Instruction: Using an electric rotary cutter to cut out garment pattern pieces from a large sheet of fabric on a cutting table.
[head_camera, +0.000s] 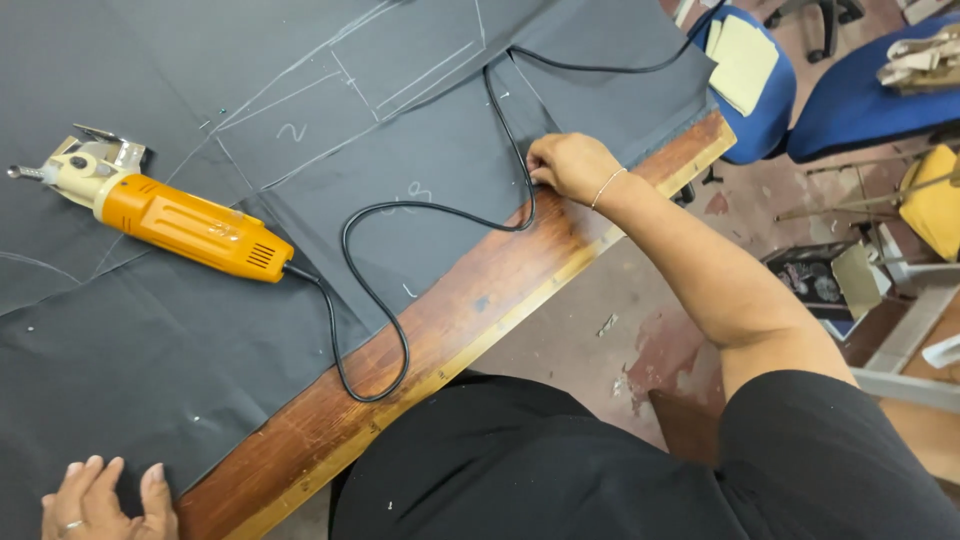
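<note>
Dark grey fabric (300, 130) marked with white chalk lines covers a wooden table (470, 310). An orange electric fabric cutter (180, 225) lies on the cloth at the left, its black cord (370, 300) looping over the table's edge and back up across the cloth. My right hand (570, 165) rests at the fabric's edge near the table's far end, fingers curled on the cord and cloth. My left hand (105, 500) lies flat on the fabric at the bottom left, fingers apart, holding nothing.
Blue chairs (850, 95) stand beyond the table's end, one bearing pale yellow paper pieces (742, 60). Cardboard, a yellow object (935, 200) and scraps lie on the reddish floor (640, 320) to the right.
</note>
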